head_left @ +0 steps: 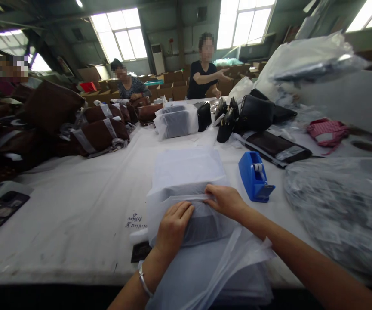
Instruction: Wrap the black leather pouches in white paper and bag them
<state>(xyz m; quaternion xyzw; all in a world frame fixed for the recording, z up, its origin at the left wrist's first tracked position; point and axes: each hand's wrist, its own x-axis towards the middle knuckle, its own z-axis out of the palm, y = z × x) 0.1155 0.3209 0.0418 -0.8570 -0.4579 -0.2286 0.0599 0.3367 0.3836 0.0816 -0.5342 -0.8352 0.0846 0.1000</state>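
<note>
A dark, boxy item [201,228] shows through the thin white wrapping sheet [189,168] in front of me. My left hand [174,224] has its fingers together and bent over the sheet's folded edge; its thumb is hidden. Just to the right, my right hand [222,200] pinches the same fold between thumb and fingers. Beneath the wrapped item and towards my body lies a stack of translucent sheets [186,275]. A blue tape dispenser [253,176] stands to the right of my right hand. Near my left wrist lies a small black card [140,251].
Brown bags [100,135] pile up at left, near a phone [1,211]. Black bags [256,113] and a wrapped bag [174,120] stand further back. Clear plastic bags [340,206] and a pink checked cloth [327,131] lie at right. Several people are across the table [76,206].
</note>
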